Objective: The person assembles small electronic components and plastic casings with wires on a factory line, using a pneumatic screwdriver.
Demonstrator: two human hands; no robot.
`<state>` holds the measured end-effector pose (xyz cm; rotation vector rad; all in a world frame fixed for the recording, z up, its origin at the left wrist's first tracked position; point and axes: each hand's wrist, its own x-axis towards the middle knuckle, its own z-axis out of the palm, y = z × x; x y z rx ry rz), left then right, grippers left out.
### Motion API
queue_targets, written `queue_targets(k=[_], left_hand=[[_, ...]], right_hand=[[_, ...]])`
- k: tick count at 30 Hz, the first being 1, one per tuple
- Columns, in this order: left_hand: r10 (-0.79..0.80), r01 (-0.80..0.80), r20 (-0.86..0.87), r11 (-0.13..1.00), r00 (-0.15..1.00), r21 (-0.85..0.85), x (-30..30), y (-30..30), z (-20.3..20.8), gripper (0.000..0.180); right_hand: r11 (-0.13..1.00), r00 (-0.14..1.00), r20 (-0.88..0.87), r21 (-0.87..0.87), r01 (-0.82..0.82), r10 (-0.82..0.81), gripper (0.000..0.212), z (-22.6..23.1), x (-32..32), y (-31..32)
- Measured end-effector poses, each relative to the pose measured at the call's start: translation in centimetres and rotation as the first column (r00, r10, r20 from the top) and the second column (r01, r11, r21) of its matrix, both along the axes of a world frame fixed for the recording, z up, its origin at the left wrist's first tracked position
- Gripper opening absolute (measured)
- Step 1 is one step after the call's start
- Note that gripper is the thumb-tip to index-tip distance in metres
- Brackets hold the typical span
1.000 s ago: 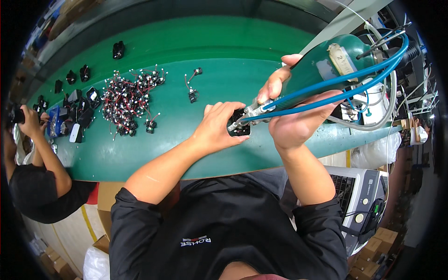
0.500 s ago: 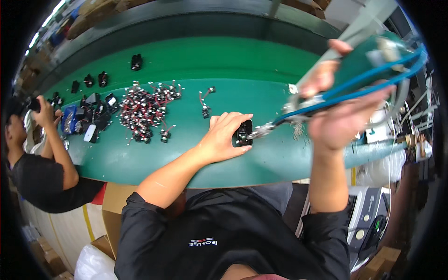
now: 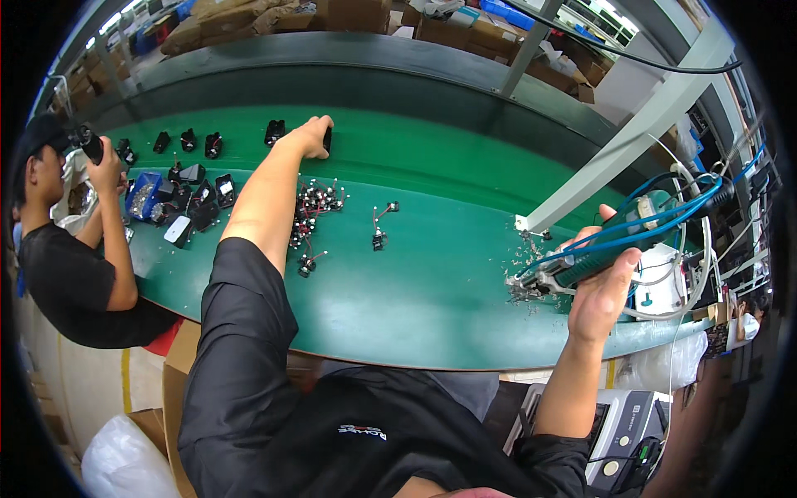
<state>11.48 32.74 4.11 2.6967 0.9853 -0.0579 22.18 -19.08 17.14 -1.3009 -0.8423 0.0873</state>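
Along the near edge of the table [image 3: 415,319], towards its right end, the right hand [image 3: 601,300] is half curled about the green body of a tool [image 3: 588,267], thumb lifted alongside. The tool leans with its nose low, tip among small metal bits [image 3: 528,249] on the tabletop; that slant probably lets the table bear some weight, so a loose hold serves. Blue hoses [image 3: 664,217] loop off past the right end, likely run that way to stay out of the working space.

Farther in, left of the table's middle, a pile of wired parts [image 3: 314,202] lies partly under the left forearm, close enough, I judge, for a short reach; one wired part [image 3: 379,241] sits apart to its right.

Farthest, on the brighter green strip [image 3: 432,149] along the table's far edge, the left hand [image 3: 307,137] is bent round a black case [image 3: 328,141], thumb hidden, so the firmness of its grip is hard to tell. Another case [image 3: 274,131] stands just beside, and further cases [image 3: 213,145] trail towards the far left corner, perhaps spaced so each can be picked up separately.
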Motion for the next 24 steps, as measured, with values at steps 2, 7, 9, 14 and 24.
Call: queue_targets(k=[2,7,9,14,24], left_hand=[[-0.037,0.04,-0.073,0.998,0.997,0.038,-0.2,-0.4,0.8,0.09],[-0.281,0.194,0.305,0.938,0.91,0.287,-8.2,-3.1,6.2,0.083],[-0.301,0.243,0.478,0.953,0.826,0.18,-13.6,-7.1,8.6,0.068],[0.047,-0.128,0.634,0.988,0.772,0.083,-27.4,-12.6,5.8,0.042],[0.276,-0.518,0.692,0.839,0.667,0.165,-33.5,-13.6,-1.2,0.029]], right_hand=[[0.977,0.96,0.187,0.055,0.204,-0.211,0.062,-0.1,0.1,-0.3],[0.922,0.443,0.839,0.16,0.353,-0.315,0.052,-1.2,-4.0,0.6],[0.956,0.718,0.691,-0.259,0.142,0.081,0.035,-4.1,-7.2,7.0],[0.794,0.831,0.506,-0.592,0.139,0.232,0.046,-14.0,-6.5,16.1],[0.899,0.809,0.553,-0.43,0.076,0.196,0.016,-18.1,-5.6,17.0]])
